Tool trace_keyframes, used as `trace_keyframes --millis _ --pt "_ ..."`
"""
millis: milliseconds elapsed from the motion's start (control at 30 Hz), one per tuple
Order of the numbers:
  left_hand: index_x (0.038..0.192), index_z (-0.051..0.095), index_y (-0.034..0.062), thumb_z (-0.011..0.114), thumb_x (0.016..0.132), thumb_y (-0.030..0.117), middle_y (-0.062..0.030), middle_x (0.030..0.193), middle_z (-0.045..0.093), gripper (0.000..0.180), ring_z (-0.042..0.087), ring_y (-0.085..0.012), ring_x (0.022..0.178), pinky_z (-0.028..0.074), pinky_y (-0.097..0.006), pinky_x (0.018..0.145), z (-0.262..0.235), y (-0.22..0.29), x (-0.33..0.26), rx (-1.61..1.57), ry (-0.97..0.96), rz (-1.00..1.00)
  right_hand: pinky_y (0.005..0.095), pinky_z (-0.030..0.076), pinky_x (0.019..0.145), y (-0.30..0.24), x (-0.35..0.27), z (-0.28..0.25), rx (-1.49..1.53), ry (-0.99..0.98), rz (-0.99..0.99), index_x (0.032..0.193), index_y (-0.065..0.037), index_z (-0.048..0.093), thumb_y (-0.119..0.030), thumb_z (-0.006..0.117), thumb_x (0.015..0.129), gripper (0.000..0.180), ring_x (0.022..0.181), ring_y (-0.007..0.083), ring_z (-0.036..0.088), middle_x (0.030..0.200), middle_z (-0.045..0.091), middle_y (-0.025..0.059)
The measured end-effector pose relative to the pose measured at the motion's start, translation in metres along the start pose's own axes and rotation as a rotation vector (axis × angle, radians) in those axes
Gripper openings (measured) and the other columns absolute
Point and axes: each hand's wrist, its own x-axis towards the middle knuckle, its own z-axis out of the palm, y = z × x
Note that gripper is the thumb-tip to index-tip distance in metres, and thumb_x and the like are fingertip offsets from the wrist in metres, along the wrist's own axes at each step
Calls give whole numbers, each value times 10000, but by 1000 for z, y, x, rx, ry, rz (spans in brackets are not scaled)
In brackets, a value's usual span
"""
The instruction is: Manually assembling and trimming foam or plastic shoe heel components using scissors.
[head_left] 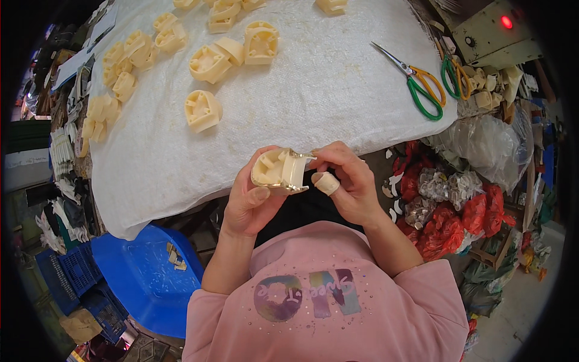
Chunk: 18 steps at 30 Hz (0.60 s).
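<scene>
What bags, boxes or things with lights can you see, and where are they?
Red bags: lower right, beside the table, crinkly plastic, bulging.
Clear bags: right of the table edge, see-through, crumpled; smaller ones among the red bags hold pale pieces.
Control box: top right, cream metal with a lit red lamp and a dark knob.
Blue crates: lower left, slotted plastic.

To my right, below the worktop's [338, 90] edge, red plastic bags [443, 226] lie heaped, with clear bags of small pale pieces [443, 187] among them. A bigger crumpled clear bag [488, 145] sits above those. At upper right stands a cream box panel [491, 30] with a glowing red light [506, 22].
</scene>
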Motion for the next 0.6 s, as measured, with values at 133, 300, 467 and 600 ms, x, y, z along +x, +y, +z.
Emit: trace_keyframes --millis 133,300,467,600 --pt "1303 353 -36 796 696 283 -124 1181 509 816 523 -239 1085 444 -341 883 3 -1 -2 79 9 -50 273 447 673 4 1 7 54 16 -86 1049 -54 596 -44 631 820 232 753 179 546 890 595 75" --pt "1291 379 -2 796 696 183 -114 1215 496 749 509 -221 1123 420 -335 956 7 -2 -1 493 33 2 281 454 677 10 1 -2 58 -15 -79 1067 -57 588 -22 609 824 247 775 183 565 886 594 80" --pt "1230 439 28 743 695 57 -96 1205 497 616 495 -211 1116 412 -335 962 9 3 1 867 124 113 331 464 802 2 12 -46 -448 44 -29 1117 -30 563 -10 593 801 318 910 240 598 972 614 112" --pt "1166 498 41 717 626 -2 -119 1128 511 585 483 -251 1064 407 -362 921 9 8 11 1583 154 426 395 387 977 16 43 -149 -1240 344 32 1229 -29 510 84 492 711 530 1168 355 468 1165 559 179"
